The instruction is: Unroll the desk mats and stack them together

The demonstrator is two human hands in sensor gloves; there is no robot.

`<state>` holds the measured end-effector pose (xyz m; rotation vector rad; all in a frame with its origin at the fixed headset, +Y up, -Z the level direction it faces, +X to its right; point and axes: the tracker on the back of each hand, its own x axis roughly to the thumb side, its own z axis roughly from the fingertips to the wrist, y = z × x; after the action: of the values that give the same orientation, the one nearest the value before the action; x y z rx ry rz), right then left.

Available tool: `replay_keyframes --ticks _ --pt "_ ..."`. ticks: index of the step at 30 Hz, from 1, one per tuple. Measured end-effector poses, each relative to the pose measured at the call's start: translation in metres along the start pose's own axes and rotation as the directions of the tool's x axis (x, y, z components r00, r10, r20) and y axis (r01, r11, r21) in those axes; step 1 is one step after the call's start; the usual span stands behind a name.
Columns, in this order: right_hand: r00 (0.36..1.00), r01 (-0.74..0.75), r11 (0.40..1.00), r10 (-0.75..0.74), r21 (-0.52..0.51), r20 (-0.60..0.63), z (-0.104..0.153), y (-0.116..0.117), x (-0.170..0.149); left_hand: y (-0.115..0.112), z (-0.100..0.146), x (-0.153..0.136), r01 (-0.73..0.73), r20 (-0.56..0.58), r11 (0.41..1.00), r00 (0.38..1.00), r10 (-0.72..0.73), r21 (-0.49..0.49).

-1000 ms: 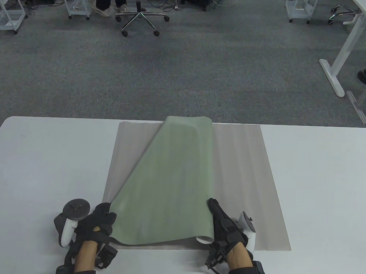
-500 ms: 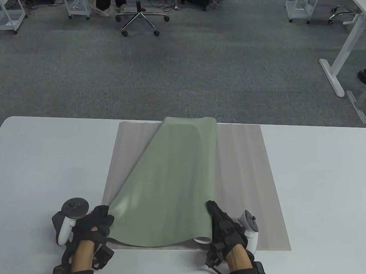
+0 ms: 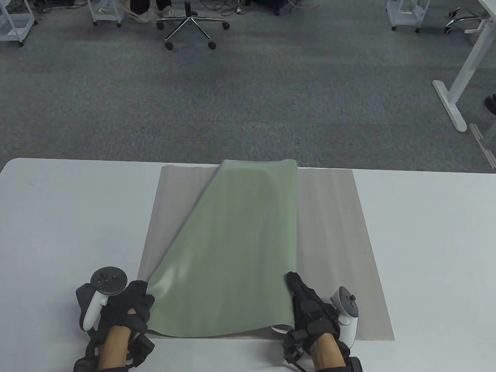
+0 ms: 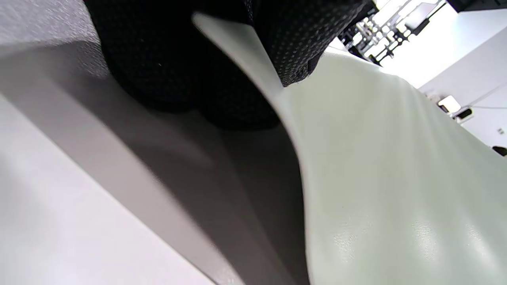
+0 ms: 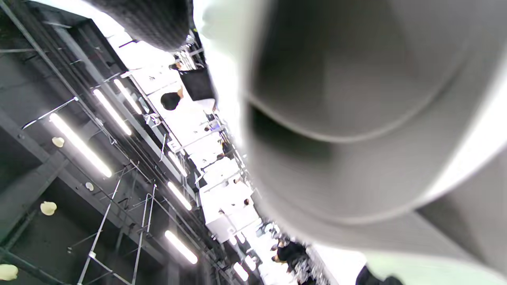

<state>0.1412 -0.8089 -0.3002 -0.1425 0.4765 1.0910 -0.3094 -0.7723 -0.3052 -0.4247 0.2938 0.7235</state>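
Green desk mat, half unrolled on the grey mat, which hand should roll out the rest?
Right hand: it rests against the green mat's remaining roll; left hand pins the corner.

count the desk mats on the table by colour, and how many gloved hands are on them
green mat: 1, partly unrolled on top of the grey one
grey mat: 1, flat on the table
gloved hands: 2, left hand and right hand, both at the green mat's near edge
total: 2 mats, 2 hands
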Motion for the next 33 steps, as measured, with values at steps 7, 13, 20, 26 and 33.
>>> replay_keyframes --ticks 7,13,20,26,33 --pt "0.898 -0.431 0.886 0.439 -0.17 0.007 0.002 -0.003 0.015 0.017 -0.014 0.004 -0.102 -0.05 0.984 0.994 0.096 -0.143" --pt "0.796 -0.593 0.766 0.604 -0.248 -0.039 0.002 0.0 0.02 0.032 -0.065 0.012 -0.291 -0.108 0.893 0.957 0.271 -0.343" --pt "0.699 -0.698 0.656 0.711 -0.286 -0.073 0.001 0.005 0.023 0.045 -0.131 0.034 -0.438 -0.162 0.847 0.899 0.407 -0.3" --pt "0.636 -0.748 0.587 0.767 -0.31 -0.08 0.001 0.01 0.028 0.066 -0.172 0.065 -0.413 -0.051 0.908 0.91 0.41 -0.066" --pt "0.469 -0.847 0.408 0.876 -0.341 -0.116 0.002 0.022 0.034 0.081 -0.194 0.117 -0.362 0.236 0.898 0.922 0.306 0.249"
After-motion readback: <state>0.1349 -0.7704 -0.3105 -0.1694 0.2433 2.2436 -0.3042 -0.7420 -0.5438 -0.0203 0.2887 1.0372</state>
